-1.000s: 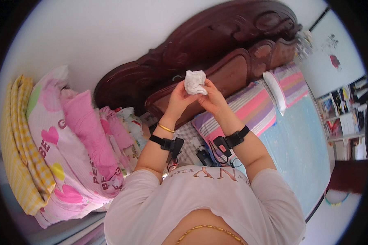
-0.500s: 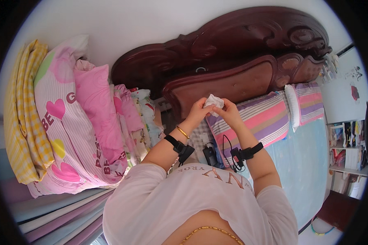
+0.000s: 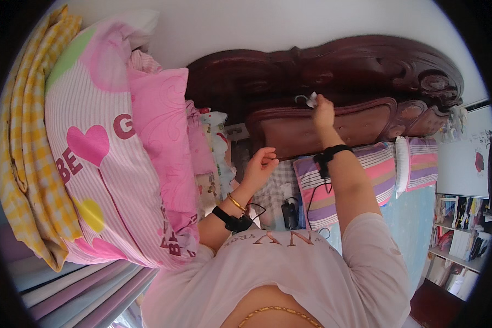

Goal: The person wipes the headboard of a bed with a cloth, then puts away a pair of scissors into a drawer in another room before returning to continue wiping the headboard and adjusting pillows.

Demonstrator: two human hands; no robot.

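Reaching out to the headboard (image 3: 372,71), my right hand (image 3: 323,110) is closed on a crumpled white tissue (image 3: 312,99). The tissue is at the ledge along the top of the padded brown panel (image 3: 322,131); whether it touches the wood I cannot tell. A small pale curved object (image 3: 300,99) lies just left of it on the ledge. My left hand (image 3: 261,165) hangs in front of the panel above the checked cloth, holding nothing, its fingers loosely bent and apart.
Pink and white bedding (image 3: 109,158) is piled high at left beside a folded yellow checked cloth (image 3: 33,136). Striped pillows (image 3: 355,175) lie on the light blue bed (image 3: 402,218). A black device (image 3: 290,213) with cables sits near my body. Shelves (image 3: 456,240) stand at far right.
My hands have parted. The right one has carried the tissue forward to the headboard ledge; the left has let go of it and drawn back. The view has shifted.
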